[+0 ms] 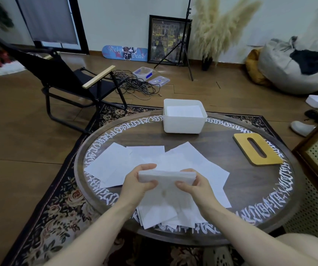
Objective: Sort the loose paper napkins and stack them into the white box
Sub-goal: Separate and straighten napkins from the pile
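Grip: your left hand (138,180) and right hand (191,184) pinch the squared stack of white paper napkins (166,176) | Risk: sheets fan out and slip en route to the white plastic box (184,125) at 12 o'clock

Round table (231,189) bears a slotted wooden lid (258,151) — folding chair (73,81) behind.

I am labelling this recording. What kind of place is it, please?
Probably a home living room: a round wooden table on a floral rug, a folding chair, and a beanbag by the wall.
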